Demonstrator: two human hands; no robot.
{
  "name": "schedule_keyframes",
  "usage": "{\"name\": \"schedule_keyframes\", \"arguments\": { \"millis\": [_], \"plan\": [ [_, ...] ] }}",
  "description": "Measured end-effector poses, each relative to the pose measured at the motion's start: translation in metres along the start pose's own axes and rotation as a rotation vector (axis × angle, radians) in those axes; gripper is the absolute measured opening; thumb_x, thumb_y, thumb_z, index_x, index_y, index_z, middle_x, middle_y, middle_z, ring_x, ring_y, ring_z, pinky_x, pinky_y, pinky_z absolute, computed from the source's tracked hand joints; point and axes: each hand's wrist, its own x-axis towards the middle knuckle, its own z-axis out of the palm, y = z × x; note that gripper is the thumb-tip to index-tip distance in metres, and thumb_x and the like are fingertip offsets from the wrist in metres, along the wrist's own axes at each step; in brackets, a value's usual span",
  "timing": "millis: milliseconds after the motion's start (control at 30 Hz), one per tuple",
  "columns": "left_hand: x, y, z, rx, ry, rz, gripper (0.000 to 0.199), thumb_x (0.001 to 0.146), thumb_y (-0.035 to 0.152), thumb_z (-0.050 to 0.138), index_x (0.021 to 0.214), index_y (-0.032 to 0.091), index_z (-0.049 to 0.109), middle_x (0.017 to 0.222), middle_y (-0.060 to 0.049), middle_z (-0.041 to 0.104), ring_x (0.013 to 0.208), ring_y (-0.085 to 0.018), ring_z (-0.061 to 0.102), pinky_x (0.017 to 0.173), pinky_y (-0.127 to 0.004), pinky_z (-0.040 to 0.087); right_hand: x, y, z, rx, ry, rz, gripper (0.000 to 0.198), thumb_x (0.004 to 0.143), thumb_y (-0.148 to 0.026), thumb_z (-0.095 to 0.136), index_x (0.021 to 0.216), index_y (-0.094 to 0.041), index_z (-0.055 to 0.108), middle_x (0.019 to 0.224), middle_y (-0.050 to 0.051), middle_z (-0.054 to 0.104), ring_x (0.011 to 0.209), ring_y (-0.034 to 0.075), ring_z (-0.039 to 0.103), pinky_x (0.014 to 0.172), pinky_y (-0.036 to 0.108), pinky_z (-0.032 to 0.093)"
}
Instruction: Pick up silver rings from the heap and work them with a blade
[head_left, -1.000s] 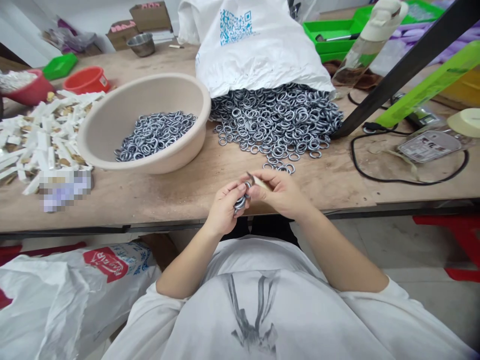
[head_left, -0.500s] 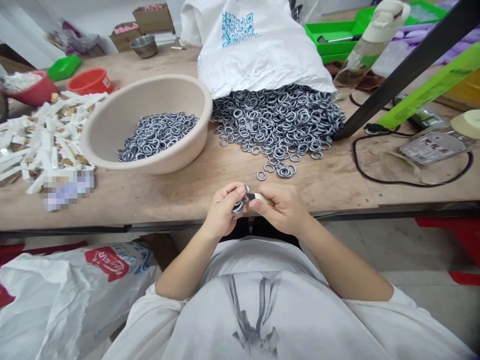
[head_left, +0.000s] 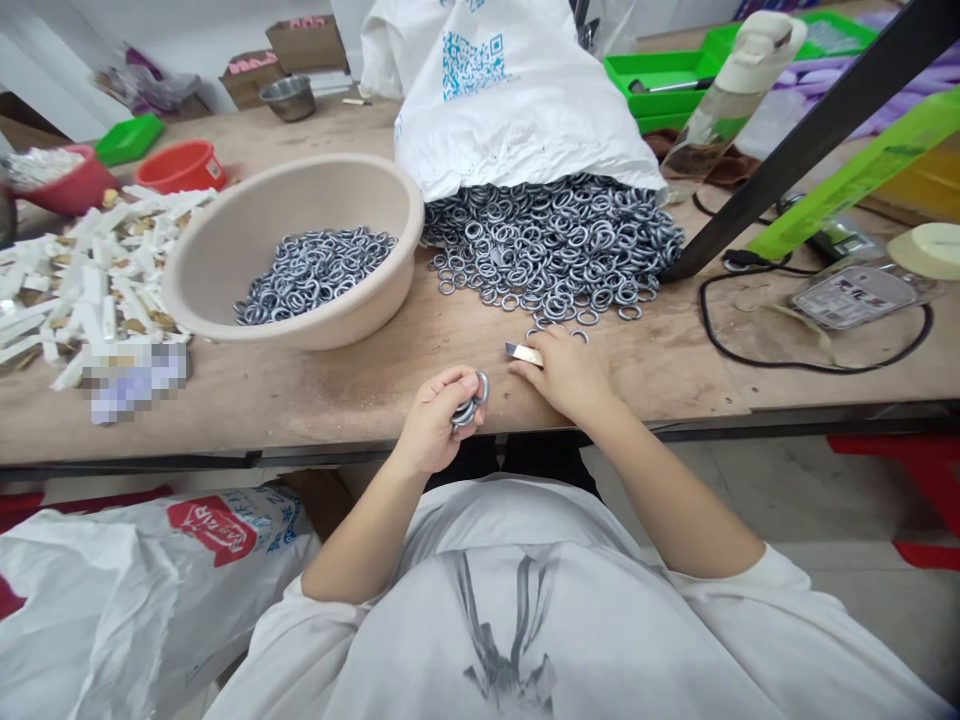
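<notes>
Several grey metallic-looking rings (head_left: 466, 412) are gripped in my closed left hand (head_left: 431, 420), just above the table's front edge. One of them stands up between thumb and forefinger. My right hand (head_left: 574, 370) has a small knife (head_left: 525, 354) in it, with a slanted dark blade pointing left and a pale handle partly hidden by the hand. Its fingertips reach over a few loose rings (head_left: 580, 336) on the wood and cover some of them. Behind them a heap of the same rings (head_left: 562, 235) spills from a white sack (head_left: 517, 130).
A beige basin (head_left: 195, 290) with more rings stands left of the sack. White strips (head_left: 97, 270) lie farther left. On the right are a slanted black post (head_left: 795, 140), a black cord (head_left: 810, 370) and a clear labelled bottle (head_left: 855, 295). The wooden table (head_left: 300, 400) ends just before my body.
My right hand, with the knife, has moved away from the rings in my left hand, forward and right to the loose rings. My left hand has shifted slightly left, still holding its rings.
</notes>
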Motion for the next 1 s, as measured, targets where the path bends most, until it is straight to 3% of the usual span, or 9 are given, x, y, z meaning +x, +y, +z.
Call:
{"name": "schedule_keyframes", "arguments": {
  "millis": [367,467,533,600,700,767,833,933,1000],
  "plan": [
    [0.009,-0.006,-0.004,0.071,0.205,0.105,0.042,0.071,0.051,0.082,0.074,0.018,0.056,0.057,0.003,0.059,0.041,-0.004,0.035,0.037,-0.018,0.019,-0.002,-0.01,-0.005,0.021,-0.009,0.062,0.029,0.097,-0.037,0.056,0.116,-0.019,0.068,0.119,0.013,0.065,0.097,0.031,0.064,0.071,0.036,0.039],
    [0.012,0.031,-0.012,0.277,0.299,0.385,0.039,0.078,0.053,0.077,0.075,0.019,0.058,0.061,0.003,0.06,0.047,-0.007,0.042,0.045,-0.023,0.03,-0.002,-0.01,-0.002,-0.024,-0.031,0.088,0.033,0.095,-0.041,0.061,0.117,-0.018,0.069,0.12,0.015,0.065,0.1,0.033,0.063,0.073,0.037,0.04],
    [0.02,0.071,-0.024,0.541,0.433,0.705,0.034,0.086,0.053,0.07,0.078,0.021,0.061,0.069,0.002,0.063,0.06,-0.01,0.051,0.061,-0.027,0.042,-0.001,-0.009,0.001,-0.037,-0.031,0.091,0.034,0.094,-0.041,0.061,0.117,-0.018,0.068,0.12,0.015,0.065,0.101,0.034,0.063,0.073,0.038,0.041],
    [0.033,0.112,-0.041,0.914,0.637,0.95,0.033,0.095,0.052,0.058,0.085,0.021,0.064,0.081,0.0,0.065,0.083,-0.016,0.057,0.085,-0.035,0.042,0.0,-0.008,0.002,-0.021,-0.017,0.097,0.033,0.093,-0.04,0.063,0.116,-0.018,0.068,0.12,0.015,0.065,0.1,0.034,0.063,0.074,0.039,0.041],
    [0.056,0.151,-0.067,1.401,0.759,0.598,0.037,0.096,0.051,0.056,0.081,0.019,0.065,0.098,-0.007,0.068,0.117,-0.03,0.051,0.109,-0.048,0.026,0.003,-0.003,0.005,0.072,0.027,0.087,0.024,0.09,-0.036,0.066,0.108,-0.019,0.069,0.116,0.014,0.066,0.098,0.031,0.063,0.077,0.039,0.042],
    [0.068,0.158,-0.078,1.583,0.858,0.445,0.036,0.096,0.045,0.058,0.077,0.016,0.063,0.103,-0.012,0.069,0.127,-0.036,0.044,0.114,-0.056,0.015,0.004,0.001,0.006,0.212,0.063,0.07,0.016,0.089,-0.032,0.065,0.099,-0.02,0.07,0.107,0.011,0.068,0.096,0.028,0.062,0.079,0.038,0.043],
    [0.074,0.156,-0.084,1.7,0.897,0.429,0.028,0.093,0.038,0.064,0.083,0.012,0.065,0.111,-0.015,0.069,0.13,-0.038,0.042,0.115,-0.06,0.012,0.005,0.004,0.006,0.479,0.077,0.062,0.013,0.086,-0.031,0.065,0.091,-0.02,0.068,0.094,0.006,0.068,0.089,0.024,0.061,0.078,0.035,0.043],
    [0.068,0.144,-0.079,1.702,0.952,0.584,0.033,0.08,0.026,0.078,0.106,0.009,0.066,0.126,-0.017,0.064,0.129,-0.037,0.043,0.114,-0.061,0.015,0.001,0.001,0.0,1.012,0.073,0.05,0.024,0.081,-0.042,0.07,0.082,-0.02,0.062,0.077,0.0,0.063,0.07,0.015,0.055,0.068,0.029,0.043],
    [0.056,0.126,-0.064,1.539,0.889,0.739,0.038,0.075,0.023,0.08,0.108,0.012,0.066,0.125,-0.016,0.064,0.124,-0.034,0.046,0.113,-0.057,0.023,-0.005,-0.007,-0.006,1.291,0.057,0.054,0.036,0.076,-0.052,0.075,0.08,-0.02,0.058,0.07,-0.003,0.057,0.056,0.009,0.044,0.055,0.025,0.036]
  ]
}}
